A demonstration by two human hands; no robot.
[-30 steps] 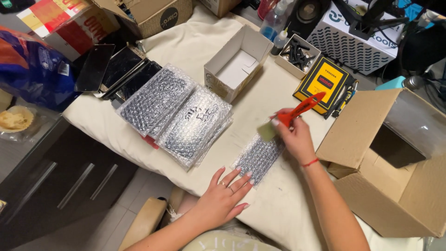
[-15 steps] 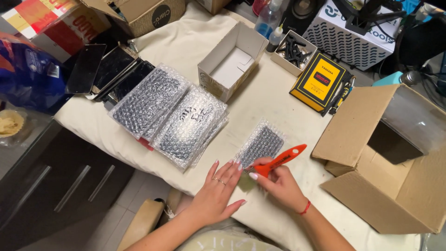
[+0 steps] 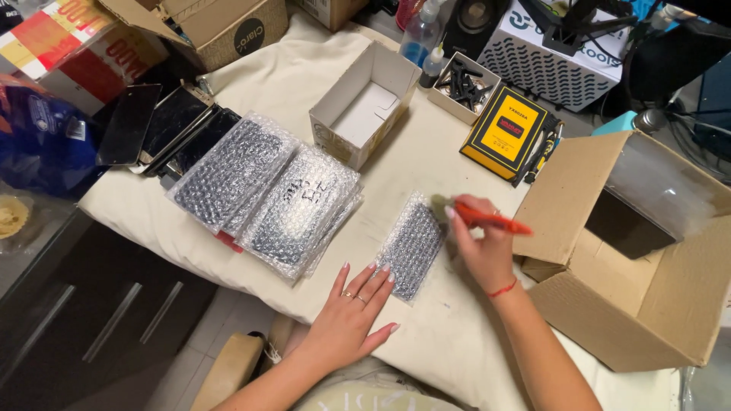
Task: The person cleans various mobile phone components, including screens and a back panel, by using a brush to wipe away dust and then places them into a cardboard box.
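Since the earlier frame the right hand [image 3: 483, 247] has carried the red marker [image 3: 487, 219] up from the near end of the small bubble-wrapped packet [image 3: 412, 248] to its far end, so the tip now sits at the packet's top right corner. The left hand [image 3: 352, 312] has slid a little nearer — its fingers [image 3: 373, 278] spread open and flat, the tips just touching the packet's near edge.

The right hand's fingers are closed around the marker's barrel, which lies almost level, pointing left. The packet rests on the cream cloth-covered surface [image 3: 426, 152], between the two hands, tilted slightly.

To mark the wrap cleanly, my judgement is that the left hand should press more of the packet flat, since bubble wrap gives under a tip and slides on cloth; short, light strokes would likely serve better than a dragged line.

Room is tight on the right: the flap of the open cardboard box [image 3: 632, 251] stands just beside the right wrist. To the left, the stack of larger wrapped packets [image 3: 266, 190] lies near, with bare cloth between. The near edge of the surface drops off just below the left hand — the far side holds a small white box [image 3: 364, 106] and a yellow case [image 3: 506, 133], well apart.
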